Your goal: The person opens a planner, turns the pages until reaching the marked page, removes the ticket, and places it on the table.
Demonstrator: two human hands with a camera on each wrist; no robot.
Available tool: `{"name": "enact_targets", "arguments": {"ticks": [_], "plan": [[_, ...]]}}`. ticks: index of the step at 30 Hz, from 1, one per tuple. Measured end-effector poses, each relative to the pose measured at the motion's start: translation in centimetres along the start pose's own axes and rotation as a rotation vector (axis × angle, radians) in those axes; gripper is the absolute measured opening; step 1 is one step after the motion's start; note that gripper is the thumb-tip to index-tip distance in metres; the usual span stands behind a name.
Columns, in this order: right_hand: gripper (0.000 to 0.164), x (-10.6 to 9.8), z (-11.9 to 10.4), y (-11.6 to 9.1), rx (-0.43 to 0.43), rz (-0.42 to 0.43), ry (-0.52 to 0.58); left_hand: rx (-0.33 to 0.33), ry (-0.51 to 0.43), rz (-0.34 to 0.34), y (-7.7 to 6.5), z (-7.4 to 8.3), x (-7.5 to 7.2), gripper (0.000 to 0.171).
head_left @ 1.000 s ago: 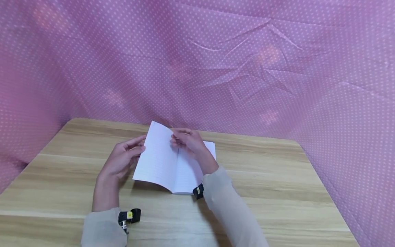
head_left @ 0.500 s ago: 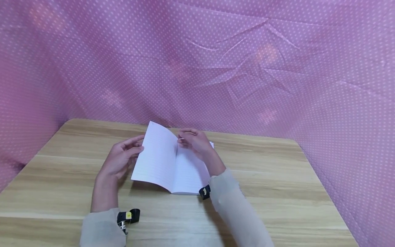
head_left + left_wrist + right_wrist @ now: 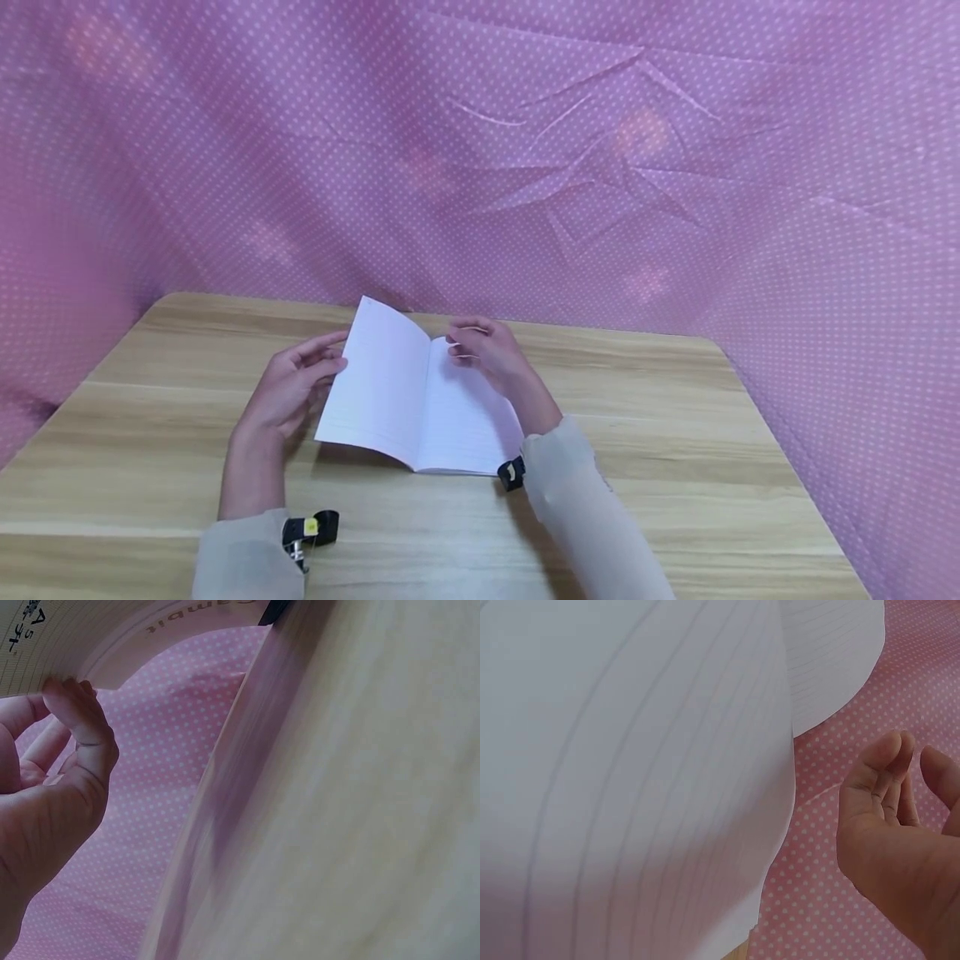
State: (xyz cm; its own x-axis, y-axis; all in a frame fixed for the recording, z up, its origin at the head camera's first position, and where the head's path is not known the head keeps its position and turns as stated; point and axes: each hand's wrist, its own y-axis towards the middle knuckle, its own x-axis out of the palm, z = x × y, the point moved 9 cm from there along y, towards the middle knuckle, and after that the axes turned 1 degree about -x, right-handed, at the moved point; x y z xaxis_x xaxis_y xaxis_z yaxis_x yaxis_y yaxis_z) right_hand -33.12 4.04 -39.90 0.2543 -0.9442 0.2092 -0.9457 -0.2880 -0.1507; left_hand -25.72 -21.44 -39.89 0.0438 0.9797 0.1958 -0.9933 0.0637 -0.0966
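A notebook [image 3: 472,421] with white lined pages lies spread on the table, its left side [image 3: 378,375] raised at a slant. My left hand [image 3: 288,383] pinches the outer edge of that raised side between thumb and fingers. Printed lettering shows on the underside of the raised cover [image 3: 135,645] in the left wrist view. Over the top of the right-hand page, my right hand [image 3: 491,354] hovers with loosely bent fingers and holds nothing. The right wrist view shows this hand [image 3: 900,832] apart from the curved lined page [image 3: 652,780].
The wood-grain table [image 3: 660,467] extends on both sides of the notebook. A pink dotted cloth [image 3: 525,150] hangs behind the table and along its sides. Each wrist carries a small black camera mount, such as the left one [image 3: 311,529].
My right hand has moved right, away from the notebook's centre fold and over the right-hand page. The left hand keeps its pinch on the raised side, almost unmoved.
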Motion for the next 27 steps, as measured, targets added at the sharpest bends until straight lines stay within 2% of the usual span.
{"name": "enact_targets", "arguments": {"ticks": [7, 19, 27], "plan": [[0.031, -1.1, 0.1, -0.3, -0.012, 0.017, -0.008, -0.001, 0.011, 0.008, 0.2, 0.0, -0.1, 0.054], [0.040, -2.8, 0.2, -0.4, -0.005, 0.038, -0.016, -0.014, 0.027, 0.018, 0.2, 0.0, -0.2, 0.054], [0.039, -4.4, -0.1, -0.7, 0.001, 0.070, -0.036, -0.009, 0.038, 0.027, 0.2, 0.0, -0.2, 0.054]]}}
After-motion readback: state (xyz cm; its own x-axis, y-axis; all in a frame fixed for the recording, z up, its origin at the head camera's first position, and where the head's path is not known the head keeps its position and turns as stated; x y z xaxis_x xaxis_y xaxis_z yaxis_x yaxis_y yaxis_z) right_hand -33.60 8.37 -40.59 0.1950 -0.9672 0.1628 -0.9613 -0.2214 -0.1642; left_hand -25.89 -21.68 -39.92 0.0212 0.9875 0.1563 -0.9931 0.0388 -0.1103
